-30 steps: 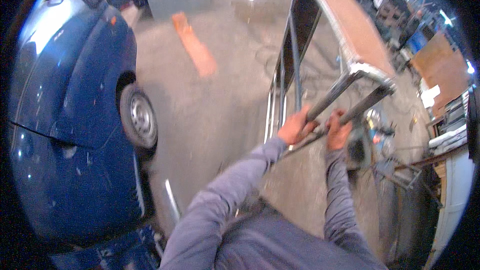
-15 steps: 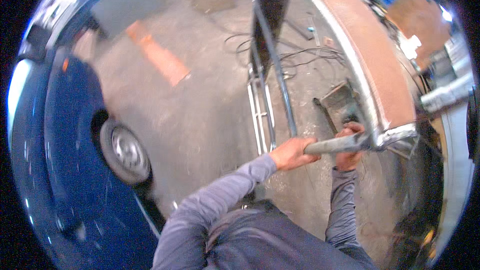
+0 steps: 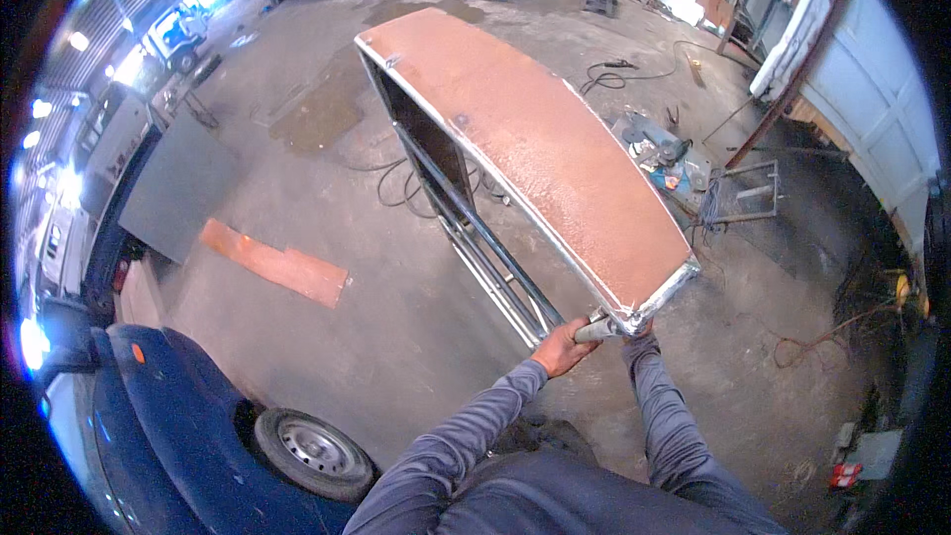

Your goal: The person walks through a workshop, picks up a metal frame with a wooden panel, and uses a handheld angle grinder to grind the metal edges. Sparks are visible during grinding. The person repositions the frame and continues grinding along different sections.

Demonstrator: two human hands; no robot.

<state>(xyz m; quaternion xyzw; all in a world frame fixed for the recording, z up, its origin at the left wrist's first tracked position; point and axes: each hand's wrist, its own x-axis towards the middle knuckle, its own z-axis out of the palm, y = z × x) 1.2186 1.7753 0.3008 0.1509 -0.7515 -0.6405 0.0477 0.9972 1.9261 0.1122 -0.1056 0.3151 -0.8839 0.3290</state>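
A long metal frame (image 3: 510, 282) reaches away from me, topped by a curved reddish-brown sheet panel (image 3: 525, 129) with silvery edges. At its near end my left hand (image 3: 563, 350) is closed round a pale round tube (image 3: 594, 330). My right hand (image 3: 649, 328) is at the near right corner of the same frame, mostly hidden beneath it; the little that shows is against the metal. Dark and bare metal rails run along the frame's left side, below the panel.
A dark blue vehicle (image 3: 188, 436) with a front wheel (image 3: 315, 451) stands at my left. An orange-brown sheet strip (image 3: 277, 263) lies on the concrete floor. Cables (image 3: 401, 188), tools (image 3: 664, 154) and a small metal frame (image 3: 748, 193) lie beyond and right. A white panelled body (image 3: 872, 89) stands far right.
My view has swung up and right, showing the panel's whole length and more of the workshop. Both hands stay at the frame's near end; the right hand is now more hidden.
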